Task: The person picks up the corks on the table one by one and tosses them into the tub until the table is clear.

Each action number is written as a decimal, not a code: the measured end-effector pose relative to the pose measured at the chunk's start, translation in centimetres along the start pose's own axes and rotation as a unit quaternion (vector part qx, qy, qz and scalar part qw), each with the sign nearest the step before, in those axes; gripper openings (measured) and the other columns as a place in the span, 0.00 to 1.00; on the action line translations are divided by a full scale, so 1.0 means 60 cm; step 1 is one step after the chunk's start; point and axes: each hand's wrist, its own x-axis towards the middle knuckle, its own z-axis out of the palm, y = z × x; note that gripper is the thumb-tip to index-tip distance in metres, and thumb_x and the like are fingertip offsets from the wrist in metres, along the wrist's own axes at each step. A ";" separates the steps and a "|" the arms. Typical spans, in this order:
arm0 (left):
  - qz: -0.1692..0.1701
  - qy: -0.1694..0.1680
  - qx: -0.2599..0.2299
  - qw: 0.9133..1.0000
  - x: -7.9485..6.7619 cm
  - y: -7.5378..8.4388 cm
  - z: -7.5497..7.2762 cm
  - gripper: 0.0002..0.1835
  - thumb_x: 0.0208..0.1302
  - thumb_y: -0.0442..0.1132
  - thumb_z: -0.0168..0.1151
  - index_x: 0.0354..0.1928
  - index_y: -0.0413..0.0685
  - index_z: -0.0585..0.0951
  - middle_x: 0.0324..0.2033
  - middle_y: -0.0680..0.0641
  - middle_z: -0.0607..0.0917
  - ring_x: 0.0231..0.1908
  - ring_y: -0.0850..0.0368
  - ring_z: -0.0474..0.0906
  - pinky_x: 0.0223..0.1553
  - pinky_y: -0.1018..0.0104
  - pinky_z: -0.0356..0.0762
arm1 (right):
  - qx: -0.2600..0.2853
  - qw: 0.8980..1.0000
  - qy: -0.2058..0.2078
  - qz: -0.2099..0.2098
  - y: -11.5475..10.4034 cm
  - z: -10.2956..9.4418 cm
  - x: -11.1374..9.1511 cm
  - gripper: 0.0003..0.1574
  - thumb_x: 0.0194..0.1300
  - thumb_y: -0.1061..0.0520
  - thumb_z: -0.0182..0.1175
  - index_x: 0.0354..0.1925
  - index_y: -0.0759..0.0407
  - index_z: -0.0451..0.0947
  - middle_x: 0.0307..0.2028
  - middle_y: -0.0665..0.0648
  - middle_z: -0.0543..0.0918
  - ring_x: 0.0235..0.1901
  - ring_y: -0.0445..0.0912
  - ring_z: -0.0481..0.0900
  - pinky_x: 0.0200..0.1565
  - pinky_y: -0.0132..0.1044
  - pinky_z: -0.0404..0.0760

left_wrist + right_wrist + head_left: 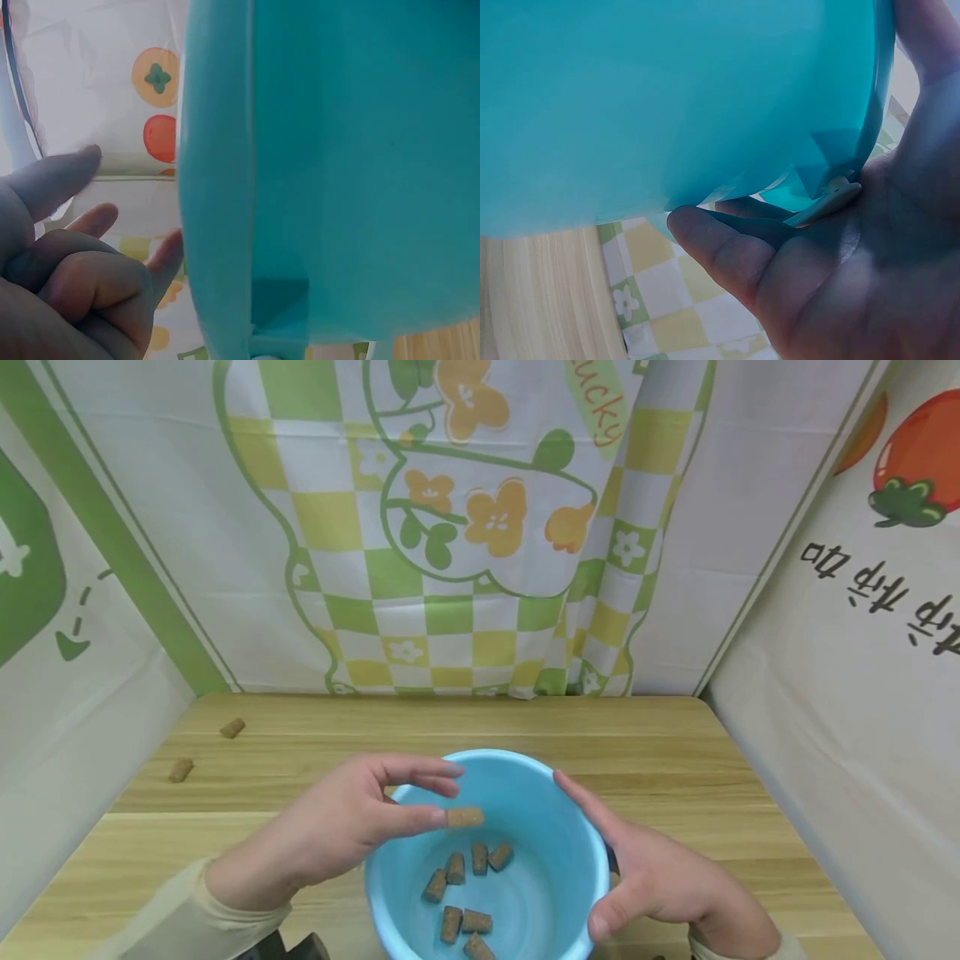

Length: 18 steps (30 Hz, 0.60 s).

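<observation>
A light-blue plastic bucket (375, 868) stands at the front of the wooden table, with several brown cork stoppers (451, 924) lying on its bottom. Over its left rim reaches my left hand (352, 814), thumb and fingers apart. One lighter-looking cork stopper (465, 817) appears just past the left thumb tip, above the bucket's inside; no finger visibly closes round it. My right hand (660, 872) holds the bucket's right side, thumb near the rim. In the right wrist view its fingers (727, 244) curl against the outer wall, beside a pale handle fitting (829, 204).
Two more cork stoppers, one farther back (232, 727) and one nearer (181, 769), lie on the table (300, 735) at the far left. Printed cloth (480, 635) hangs along the table's back edge, and white printed panels flank both sides.
</observation>
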 end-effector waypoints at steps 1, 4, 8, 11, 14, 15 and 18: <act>0.002 -0.003 -0.013 1.000 0.000 0.000 0.000 0.23 0.64 0.42 0.71 0.60 0.49 0.82 0.57 0.41 0.80 0.40 0.46 0.83 0.39 0.51 0.83 | -0.004 1.000 0.001 0.001 0.000 0.000 0.000 0.77 0.56 0.49 0.77 0.80 0.39 0.28 0.70 0.72 0.58 0.59 0.65 0.72 0.55 0.49 0.77; 0.005 -0.013 -0.060 0.998 0.000 -0.001 -0.002 0.31 0.62 0.39 0.72 0.68 0.48 0.76 0.64 0.37 0.73 0.35 0.43 0.85 0.35 0.47 0.83 | -0.007 1.000 0.002 0.001 0.000 -0.001 0.000 0.78 0.56 0.49 0.77 0.80 0.40 0.28 0.70 0.72 0.57 0.59 0.65 0.72 0.55 0.49 0.77; 0.006 -0.016 -0.089 0.996 -0.002 -0.004 -0.006 0.34 0.62 0.37 0.72 0.70 0.47 0.73 0.68 0.35 0.69 0.37 0.41 0.86 0.34 0.45 0.83 | 0.009 1.000 -0.003 -0.002 0.000 -0.002 0.001 0.78 0.56 0.51 0.77 0.79 0.40 0.27 0.71 0.73 0.55 0.60 0.66 0.70 0.55 0.51 0.77; 0.007 -0.010 -0.099 0.995 -0.004 -0.007 -0.010 0.35 0.61 0.37 0.72 0.70 0.46 0.72 0.68 0.35 0.68 0.39 0.40 0.85 0.35 0.44 0.82 | 0.019 1.000 -0.005 -0.001 0.001 -0.001 0.001 0.78 0.56 0.52 0.77 0.79 0.39 0.27 0.71 0.73 0.55 0.60 0.66 0.70 0.55 0.51 0.77; 0.011 0.001 -0.101 0.995 -0.005 -0.010 -0.013 0.35 0.61 0.36 0.72 0.70 0.44 0.71 0.68 0.35 0.69 0.40 0.40 0.85 0.37 0.44 0.82 | 0.021 1.000 -0.003 0.001 0.001 -0.001 0.001 0.78 0.56 0.52 0.77 0.79 0.39 0.27 0.71 0.72 0.55 0.60 0.66 0.71 0.55 0.51 0.77; 0.012 0.006 -0.100 0.995 -0.005 -0.012 -0.014 0.35 0.61 0.37 0.72 0.70 0.43 0.71 0.67 0.36 0.69 0.39 0.41 0.85 0.38 0.44 0.82 | 0.023 1.000 -0.002 0.003 0.001 -0.001 0.001 0.78 0.56 0.52 0.77 0.79 0.39 0.28 0.71 0.72 0.56 0.59 0.66 0.71 0.54 0.51 0.77; 0.019 0.023 -0.087 0.996 -0.004 -0.017 -0.018 0.35 0.62 0.37 0.72 0.70 0.43 0.71 0.66 0.37 0.71 0.36 0.45 0.85 0.40 0.49 0.82 | 0.027 1.000 0.000 0.006 0.002 0.000 0.000 0.78 0.56 0.52 0.77 0.79 0.38 0.28 0.71 0.72 0.56 0.59 0.66 0.71 0.54 0.51 0.77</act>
